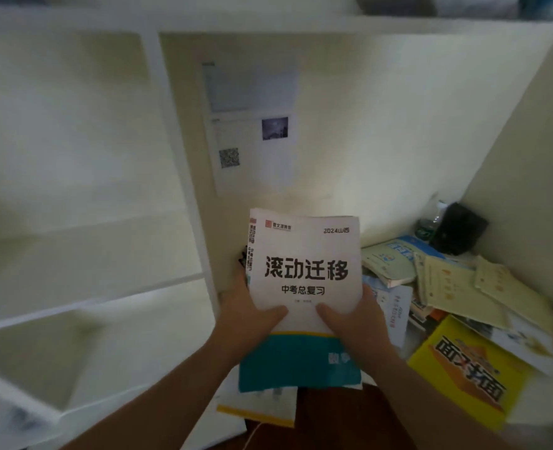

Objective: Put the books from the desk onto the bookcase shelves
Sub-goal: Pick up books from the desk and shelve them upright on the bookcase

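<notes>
Both hands are gripping a white-and-teal book (304, 280) — left hand (249, 316) and right hand (353, 319) on its sides, thumbs on the cover — above the desk (333, 417), beside the bookcase (83, 254); more books (463, 287) are lying heaped at right.

A cream wall (382, 125) faces me at twelve o'clock, with printed sheets (252, 138) stuck to it. White shelving (83, 300) stands at nine o'clock. The light is dim.
</notes>
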